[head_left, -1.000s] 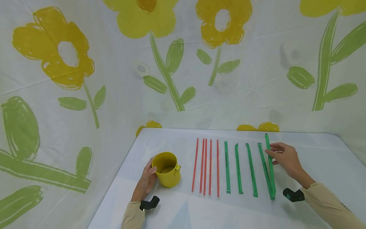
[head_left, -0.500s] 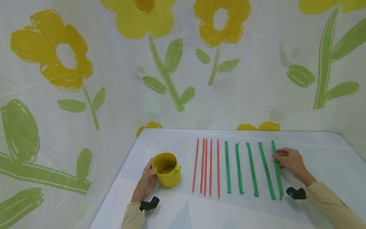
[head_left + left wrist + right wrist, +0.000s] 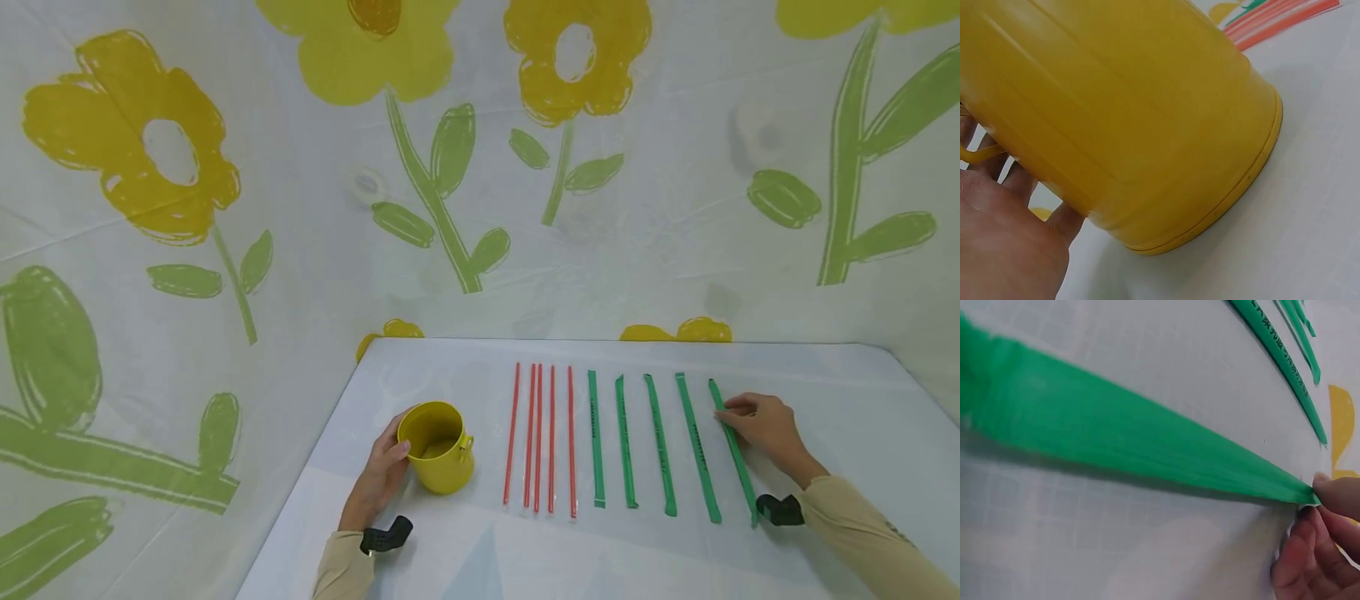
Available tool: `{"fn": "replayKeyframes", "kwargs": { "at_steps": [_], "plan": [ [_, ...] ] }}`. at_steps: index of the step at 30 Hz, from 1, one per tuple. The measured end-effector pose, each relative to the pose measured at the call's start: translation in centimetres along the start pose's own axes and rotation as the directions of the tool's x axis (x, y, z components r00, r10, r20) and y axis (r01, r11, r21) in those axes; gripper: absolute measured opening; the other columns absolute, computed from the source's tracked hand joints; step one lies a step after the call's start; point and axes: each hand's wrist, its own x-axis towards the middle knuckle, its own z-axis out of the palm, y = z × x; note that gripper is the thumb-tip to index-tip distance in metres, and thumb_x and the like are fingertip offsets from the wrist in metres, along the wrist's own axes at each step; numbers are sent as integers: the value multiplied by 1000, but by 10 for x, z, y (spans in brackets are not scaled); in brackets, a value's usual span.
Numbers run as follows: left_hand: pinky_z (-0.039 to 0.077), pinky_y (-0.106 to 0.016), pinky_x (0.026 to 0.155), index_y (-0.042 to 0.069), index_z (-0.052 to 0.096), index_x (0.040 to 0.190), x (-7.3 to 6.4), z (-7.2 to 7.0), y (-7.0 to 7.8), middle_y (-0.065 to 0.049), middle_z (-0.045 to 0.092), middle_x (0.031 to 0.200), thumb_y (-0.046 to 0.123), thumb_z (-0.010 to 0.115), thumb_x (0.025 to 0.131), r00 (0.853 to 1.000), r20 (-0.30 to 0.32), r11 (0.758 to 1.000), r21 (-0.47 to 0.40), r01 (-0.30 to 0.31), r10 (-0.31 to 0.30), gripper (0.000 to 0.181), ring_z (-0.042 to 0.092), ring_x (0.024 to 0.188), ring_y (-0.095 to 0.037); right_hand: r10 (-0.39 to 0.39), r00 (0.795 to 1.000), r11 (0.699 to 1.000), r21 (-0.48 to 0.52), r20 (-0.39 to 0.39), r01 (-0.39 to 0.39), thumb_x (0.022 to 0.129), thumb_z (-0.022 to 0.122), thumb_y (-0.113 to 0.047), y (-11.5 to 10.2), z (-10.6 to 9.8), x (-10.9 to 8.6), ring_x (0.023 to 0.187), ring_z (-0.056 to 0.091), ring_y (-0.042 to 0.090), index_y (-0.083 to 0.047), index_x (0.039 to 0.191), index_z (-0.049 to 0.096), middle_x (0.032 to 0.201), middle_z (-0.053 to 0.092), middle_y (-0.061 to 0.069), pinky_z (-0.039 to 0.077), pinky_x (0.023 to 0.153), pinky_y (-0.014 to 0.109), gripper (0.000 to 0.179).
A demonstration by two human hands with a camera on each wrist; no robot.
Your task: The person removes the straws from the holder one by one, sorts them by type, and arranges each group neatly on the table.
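Note:
My left hand [image 3: 384, 477] grips the side of a small yellow bucket [image 3: 447, 473], its thumb near the rim. The bucket stands at the table's left, and I see only bare bottom inside. In the left wrist view the fingers curl behind the bucket wall [image 3: 1135, 125], partly hidden. At the right end of the row, my right hand [image 3: 768, 432] pinches a green paper-wrapped straw [image 3: 737, 462] near its far end. The right wrist view shows thumb and fingers meeting on this straw [image 3: 1122, 437]; its near end looms close to the camera.
Several other green wrapped straws [image 3: 697, 450] lie spaced out on the white table [image 3: 600, 558]. Left of them lie several thin red straws [image 3: 572, 442] in clear sleeves, two of them close together. A flower-patterned cloth [image 3: 637, 267] hangs behind the table.
The right hand has carried the green straw rightward, away from its neighbour, and drawn its lower end further right, so it slants more. The left hand and the bucket have stayed put.

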Motion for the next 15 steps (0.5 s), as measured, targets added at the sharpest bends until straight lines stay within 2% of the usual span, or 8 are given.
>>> {"fn": "replayKeyframes", "kwargs": {
  "at_steps": [7,12,15],
  "plan": [
    [35,-28,105,-4,30,143,-2,-1,8,-11,42,138,5,42,92,996,-67,995,73,66,-61,53,41,124,-22,40,999,999,-23,35,-39,89,61,-22,2,-4,1,77,57,27,14,106,59,92,62,24,48,55,29,40],
    [35,-24,104,-3,28,144,-3,-2,13,-7,41,142,2,41,94,997,-59,994,87,59,-54,53,42,125,-15,47,996,999,-19,74,-45,91,59,-28,9,-12,-1,74,56,24,13,111,56,98,59,27,50,54,29,46],
    [31,-27,107,0,25,146,-4,-4,17,-8,37,147,7,40,96,998,-49,989,136,51,-45,53,39,130,-12,20,997,1000,-25,71,-19,92,58,-28,11,-19,-6,72,58,22,13,111,56,98,59,27,51,53,28,45]
  ]
}}
